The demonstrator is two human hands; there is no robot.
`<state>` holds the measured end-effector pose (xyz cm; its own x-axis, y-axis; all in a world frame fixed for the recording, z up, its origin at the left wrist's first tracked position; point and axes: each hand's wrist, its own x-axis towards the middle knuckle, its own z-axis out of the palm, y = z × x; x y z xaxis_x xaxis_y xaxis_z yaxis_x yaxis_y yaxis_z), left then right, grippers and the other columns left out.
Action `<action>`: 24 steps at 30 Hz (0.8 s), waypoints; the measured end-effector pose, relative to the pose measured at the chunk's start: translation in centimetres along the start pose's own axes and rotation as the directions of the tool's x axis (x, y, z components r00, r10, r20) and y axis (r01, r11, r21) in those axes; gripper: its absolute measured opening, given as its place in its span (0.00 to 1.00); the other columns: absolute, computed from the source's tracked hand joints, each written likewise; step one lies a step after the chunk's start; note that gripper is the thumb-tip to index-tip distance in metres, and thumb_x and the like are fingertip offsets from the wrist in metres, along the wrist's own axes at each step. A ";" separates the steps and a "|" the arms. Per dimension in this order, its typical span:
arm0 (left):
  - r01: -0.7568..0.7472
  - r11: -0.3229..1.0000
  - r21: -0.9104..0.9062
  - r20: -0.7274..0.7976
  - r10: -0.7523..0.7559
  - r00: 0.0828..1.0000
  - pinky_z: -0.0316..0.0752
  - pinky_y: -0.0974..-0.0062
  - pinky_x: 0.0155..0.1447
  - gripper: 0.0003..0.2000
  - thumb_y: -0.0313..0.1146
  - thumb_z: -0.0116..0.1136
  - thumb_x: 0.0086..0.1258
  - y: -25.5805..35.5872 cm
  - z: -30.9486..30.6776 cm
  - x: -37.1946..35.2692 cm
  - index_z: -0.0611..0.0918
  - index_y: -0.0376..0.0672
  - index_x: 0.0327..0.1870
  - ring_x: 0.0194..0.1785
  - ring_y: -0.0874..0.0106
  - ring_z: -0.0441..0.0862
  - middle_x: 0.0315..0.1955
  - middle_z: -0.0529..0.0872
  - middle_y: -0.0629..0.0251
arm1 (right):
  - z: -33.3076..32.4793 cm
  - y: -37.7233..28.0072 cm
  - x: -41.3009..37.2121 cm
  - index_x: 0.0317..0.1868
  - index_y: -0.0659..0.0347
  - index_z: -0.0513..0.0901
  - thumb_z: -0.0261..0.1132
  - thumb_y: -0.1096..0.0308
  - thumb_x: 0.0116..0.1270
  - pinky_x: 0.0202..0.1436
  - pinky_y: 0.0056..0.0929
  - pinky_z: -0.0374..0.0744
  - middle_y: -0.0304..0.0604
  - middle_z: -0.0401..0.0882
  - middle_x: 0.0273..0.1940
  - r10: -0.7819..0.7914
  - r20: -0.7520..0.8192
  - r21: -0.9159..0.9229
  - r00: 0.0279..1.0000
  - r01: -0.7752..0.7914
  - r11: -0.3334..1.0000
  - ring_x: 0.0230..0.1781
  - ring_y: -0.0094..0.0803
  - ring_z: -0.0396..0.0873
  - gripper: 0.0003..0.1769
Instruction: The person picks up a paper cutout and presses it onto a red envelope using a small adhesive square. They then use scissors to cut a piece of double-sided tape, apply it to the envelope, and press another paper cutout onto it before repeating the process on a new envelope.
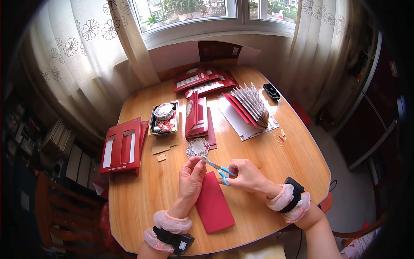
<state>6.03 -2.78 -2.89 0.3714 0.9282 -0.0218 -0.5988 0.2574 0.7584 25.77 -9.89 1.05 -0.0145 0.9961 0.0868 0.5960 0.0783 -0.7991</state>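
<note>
My right hand (246, 175) is closed round the blue handles of a pair of scissors (221, 168). The blades point left and reach the fingertips of my left hand (192, 176). Those fingers are pinched together at the blade tips; what they hold is too small to make out. Just beyond them lies a round floral paper piece (198, 147). A flat red envelope (214, 205) rests on the wooden table below and between my hands, partly beside my left hand.
A tray (163, 132) holds round paper pieces. Red folders (196, 114) stand behind my hands, with a fanned paper stack (252, 105) to the right. Red money-wallet packs (123, 146) lie left, near tan paper scraps (161, 157). A black object (271, 91) sits at the back right.
</note>
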 end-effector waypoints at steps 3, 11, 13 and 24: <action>-0.006 1.000 0.015 0.025 0.005 1.000 0.79 0.83 0.51 0.08 0.25 0.63 0.75 0.1 0.2 0.0 0.82 0.39 0.52 0.42 0.82 0.82 0.43 0.86 0.70 | 0.0 -0.1 0.0 0.26 0.68 0.84 0.78 0.51 0.52 0.33 0.37 0.78 0.49 0.82 0.25 0.017 0.017 -0.003 1.000 -0.017 1.000 0.25 0.40 0.82 0.24; 0.005 1.000 0.015 0.035 -0.005 0.999 0.79 0.82 0.51 0.08 0.25 0.62 0.75 0.0 0.1 0.0 0.82 0.39 0.52 0.42 0.82 0.81 0.43 0.86 0.71 | 0.0 0.1 0.0 0.24 0.66 0.83 0.78 0.46 0.53 0.31 0.37 0.76 0.49 0.81 0.23 0.036 0.062 0.013 0.997 -0.037 0.999 0.24 0.39 0.80 0.27; 0.006 1.000 0.015 0.043 -0.007 0.999 0.79 0.82 0.51 0.08 0.25 0.62 0.75 0.1 0.1 0.0 0.82 0.39 0.52 0.42 0.82 0.82 0.43 0.86 0.71 | 0.0 0.1 0.0 0.24 0.66 0.83 0.78 0.45 0.53 0.30 0.38 0.75 0.49 0.80 0.22 0.028 0.062 0.037 0.998 -0.030 0.999 0.23 0.39 0.80 0.28; 0.037 0.999 0.002 0.050 -0.037 0.998 0.79 0.83 0.50 0.08 0.26 0.62 0.76 0.3 0.1 -0.1 0.82 0.40 0.53 0.42 0.82 0.82 0.43 0.86 0.71 | 0.1 0.3 0.1 0.22 0.65 0.82 0.77 0.45 0.56 0.27 0.35 0.71 0.46 0.77 0.17 0.016 0.105 0.096 0.994 -0.026 0.995 0.19 0.34 0.75 0.28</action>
<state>5.92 -2.79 -2.58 0.4288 0.9032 -0.0172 -0.5831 0.2913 0.7584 25.85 -9.77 0.71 -0.0893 0.9959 0.0108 0.5161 0.0556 -0.8547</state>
